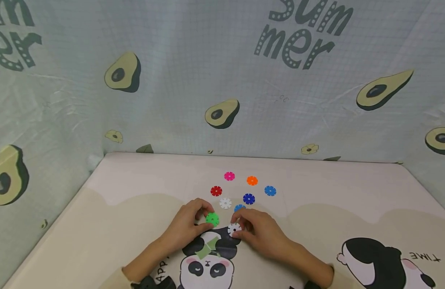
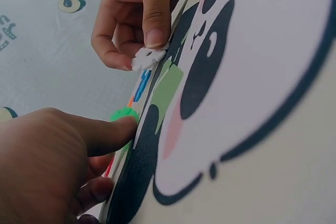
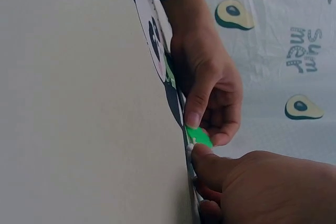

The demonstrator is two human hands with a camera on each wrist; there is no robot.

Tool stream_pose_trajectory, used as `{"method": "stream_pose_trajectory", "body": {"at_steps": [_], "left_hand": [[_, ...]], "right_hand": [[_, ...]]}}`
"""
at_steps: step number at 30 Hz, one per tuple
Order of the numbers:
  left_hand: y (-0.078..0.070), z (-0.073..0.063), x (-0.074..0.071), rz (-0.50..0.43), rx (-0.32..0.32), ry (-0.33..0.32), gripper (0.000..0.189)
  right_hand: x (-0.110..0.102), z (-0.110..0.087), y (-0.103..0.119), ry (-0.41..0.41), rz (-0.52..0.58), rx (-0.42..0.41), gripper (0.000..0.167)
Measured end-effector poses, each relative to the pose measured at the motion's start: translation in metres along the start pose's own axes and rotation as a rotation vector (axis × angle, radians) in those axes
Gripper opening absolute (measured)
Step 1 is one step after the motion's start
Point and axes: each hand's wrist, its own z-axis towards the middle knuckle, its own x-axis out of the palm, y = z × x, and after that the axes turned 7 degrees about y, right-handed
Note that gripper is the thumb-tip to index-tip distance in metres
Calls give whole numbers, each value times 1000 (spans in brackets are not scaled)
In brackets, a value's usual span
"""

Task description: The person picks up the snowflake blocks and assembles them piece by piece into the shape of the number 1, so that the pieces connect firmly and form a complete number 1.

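Left hand (image 1: 186, 225) pinches a green, round, notched plastic-looking disc (image 1: 212, 219), right hand (image 1: 261, 232) pinches a white, round, notched plastic-looking disc (image 1: 234, 229) just right of it, tiny gap between the 2.

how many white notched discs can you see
2. One white disc lies on the table near the red disc; another white disc is pinched in the right hand. Others may be hidden.

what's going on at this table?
A person's left hand pinches a green notched disc, and their right hand pinches a white notched disc. The two are close together but apart. Seven more discs lie on the table beyond: pink, orange, red, white, dark blue, two lighter blue.
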Motion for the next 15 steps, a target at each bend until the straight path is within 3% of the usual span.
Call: {"method": "stream_pose_trajectory", "body": {"at_steps": [5, 15], "left_hand": [[0, -1, 0, -3, 21, 11, 35], [3, -2, 0, 23, 97, 12, 31]], "right_hand": [[0, 0, -1, -10, 26, -3, 22], [1, -1, 0, -22, 160, 117, 27]]}}
